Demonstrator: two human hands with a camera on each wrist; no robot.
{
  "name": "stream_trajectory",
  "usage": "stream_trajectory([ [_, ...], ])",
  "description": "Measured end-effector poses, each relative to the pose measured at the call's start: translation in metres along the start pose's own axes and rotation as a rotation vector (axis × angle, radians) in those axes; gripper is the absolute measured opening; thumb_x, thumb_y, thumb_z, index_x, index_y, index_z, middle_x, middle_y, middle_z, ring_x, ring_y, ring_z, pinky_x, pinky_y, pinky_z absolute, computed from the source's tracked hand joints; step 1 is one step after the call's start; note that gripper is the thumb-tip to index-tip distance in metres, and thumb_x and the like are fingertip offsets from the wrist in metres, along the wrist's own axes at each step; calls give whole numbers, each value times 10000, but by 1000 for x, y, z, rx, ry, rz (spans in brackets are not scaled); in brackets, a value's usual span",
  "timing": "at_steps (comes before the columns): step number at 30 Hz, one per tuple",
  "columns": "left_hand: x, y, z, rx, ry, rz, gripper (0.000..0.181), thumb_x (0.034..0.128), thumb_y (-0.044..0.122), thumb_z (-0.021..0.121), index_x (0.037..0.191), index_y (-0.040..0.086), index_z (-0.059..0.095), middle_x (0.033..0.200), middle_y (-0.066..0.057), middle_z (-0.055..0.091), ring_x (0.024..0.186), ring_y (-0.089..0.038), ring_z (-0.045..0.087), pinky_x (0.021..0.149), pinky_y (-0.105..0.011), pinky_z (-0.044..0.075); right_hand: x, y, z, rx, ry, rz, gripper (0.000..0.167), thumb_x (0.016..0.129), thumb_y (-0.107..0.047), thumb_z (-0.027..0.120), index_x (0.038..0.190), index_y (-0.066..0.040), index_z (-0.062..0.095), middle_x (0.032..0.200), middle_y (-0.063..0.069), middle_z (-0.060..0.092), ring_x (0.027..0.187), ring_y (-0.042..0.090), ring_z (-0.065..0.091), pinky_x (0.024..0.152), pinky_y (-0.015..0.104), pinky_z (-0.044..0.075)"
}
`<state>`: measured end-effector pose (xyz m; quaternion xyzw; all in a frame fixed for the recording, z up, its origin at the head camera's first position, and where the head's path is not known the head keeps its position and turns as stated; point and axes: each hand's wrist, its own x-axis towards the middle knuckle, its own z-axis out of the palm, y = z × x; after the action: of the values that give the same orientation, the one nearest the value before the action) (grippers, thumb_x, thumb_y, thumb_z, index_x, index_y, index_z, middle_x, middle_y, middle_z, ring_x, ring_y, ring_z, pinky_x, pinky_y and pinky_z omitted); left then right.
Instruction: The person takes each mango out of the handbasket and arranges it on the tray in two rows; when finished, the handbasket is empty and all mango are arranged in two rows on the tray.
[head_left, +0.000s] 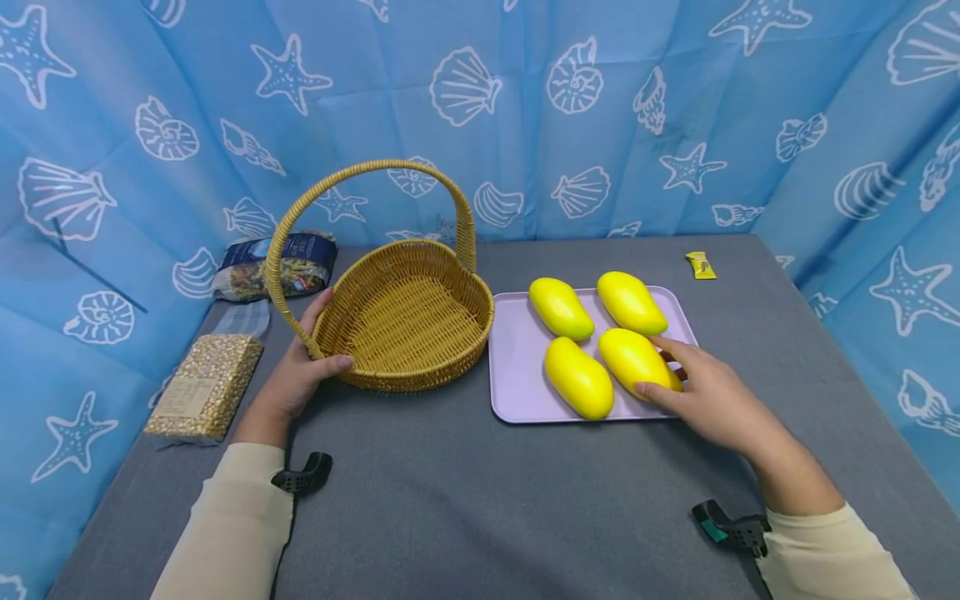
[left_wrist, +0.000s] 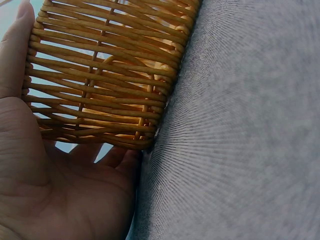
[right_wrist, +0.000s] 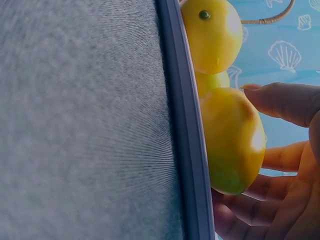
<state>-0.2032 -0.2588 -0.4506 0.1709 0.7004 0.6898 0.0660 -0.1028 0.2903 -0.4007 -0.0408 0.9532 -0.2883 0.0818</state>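
Observation:
My left hand grips the left side of a wicker basket, thumb over the rim and fingers behind its wall. The basket has a tall arched handle and a bare woven bottom. In the left wrist view, its woven side stands against the palm. Several yellow mangoes lie on a pale purple tray to the right. My right hand holds the front right mango between thumb and fingers. In the right wrist view, that mango still sits at tray level, the thumb against its upper side.
Behind the basket's handle lies a dark printed food bag. A clear pack of grains lies at the left edge. One small yellow wrapped item is at the back right. A blue shell-patterned curtain borders the grey table.

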Motion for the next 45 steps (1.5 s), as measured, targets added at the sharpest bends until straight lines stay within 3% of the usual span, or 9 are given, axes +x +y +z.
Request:
stream_trajectory([
  [24, 2, -2, -1, -1, 13, -28, 1066, 951, -150, 642, 1761, 324, 136, 1778, -132, 190, 1588, -419, 226, 1132, -262, 398, -1, 5, -10, 20, -14, 22, 857, 1045, -434, 734, 1609, 100, 371, 1446, 336, 537, 1215, 507, 573, 910, 646, 552],
  [32, -1, 1, -2, 27, 21, -13, 1050, 952, -151, 659, 1763, 299, 165, 1768, -156, 220, 1569, -429, 266, 1128, -270, 406, -6, 4, -15, 43, 36, 36, 854, 1056, -454, 707, 1622, 84, 361, 1505, 342, 491, 1274, 540, 528, 923, 672, 549],
  [36, -2, 11, -4, 90, 52, 1, 1002, 968, -125, 673, 1761, 263, 198, 1768, -145, 246, 1570, -407, 287, 1150, -287, 392, -9, 2, -18, 43, 77, 35, 841, 1063, -457, 695, 1633, 64, 362, 1523, 343, 473, 1282, 548, 518, 921, 692, 542],
  [42, -4, 41, -4, 220, 148, 54, 879, 1042, 17, 693, 1753, 223, 220, 1771, -130, 254, 1600, -376, 261, 1260, -512, 253, -10, -7, -22, 20, 158, -19, 770, 1069, -410, 703, 1619, 43, 411, 1499, 334, 491, 1283, 549, 515, 961, 740, 492],
  [45, -6, 60, 2, 244, 221, 107, 796, 1062, 98, 702, 1734, 196, 285, 1740, -137, 324, 1579, -368, 319, 1245, -450, 301, -9, -12, -26, 5, 203, -102, 685, 1067, -336, 720, 1584, 39, 472, 1488, 309, 517, 1288, 518, 523, 978, 740, 483],
])
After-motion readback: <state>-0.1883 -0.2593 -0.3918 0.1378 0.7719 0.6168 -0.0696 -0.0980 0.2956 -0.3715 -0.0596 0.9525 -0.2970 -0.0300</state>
